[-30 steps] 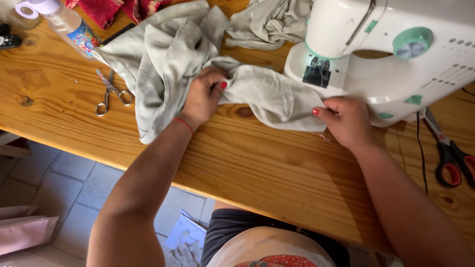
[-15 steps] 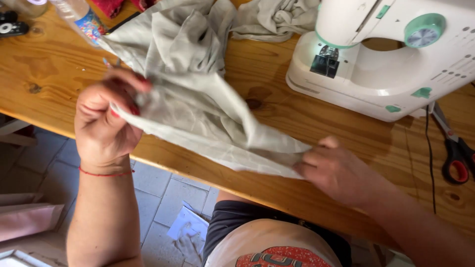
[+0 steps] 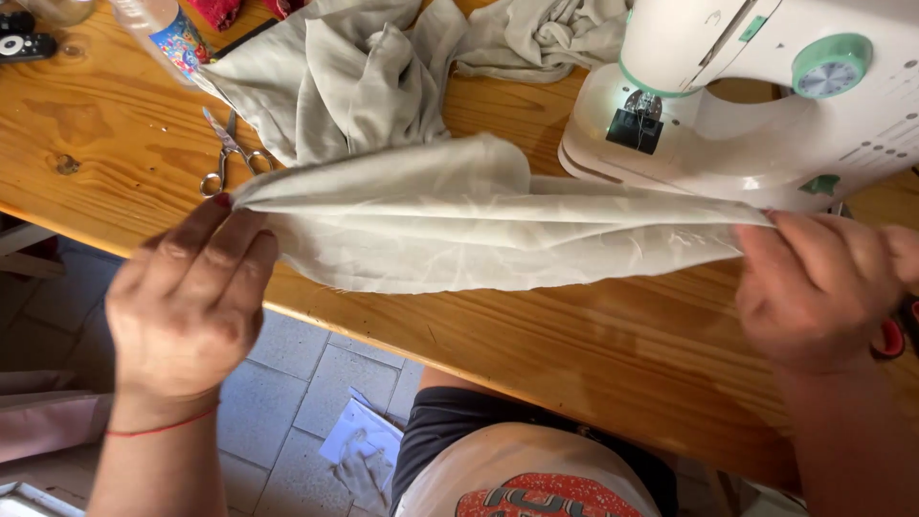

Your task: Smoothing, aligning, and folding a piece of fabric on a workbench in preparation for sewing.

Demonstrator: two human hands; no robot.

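Note:
A folded piece of light grey-beige fabric is stretched out level above the front of the wooden table. My left hand pinches its left end, lifted off the table's front edge. My right hand grips the right end, just in front of the white sewing machine. The rest of the grey cloth lies bunched on the table behind the stretched piece.
Small metal scissors lie on the table at left. A plastic bottle and a black remote sit at the far left. Red-handled scissors peek out behind my right hand. Tiled floor with paper scraps shows below.
Both hands lifted the fabric off the table and drew apart, pulling it taut. My left hand moved left and toward me; my right hand moved right.

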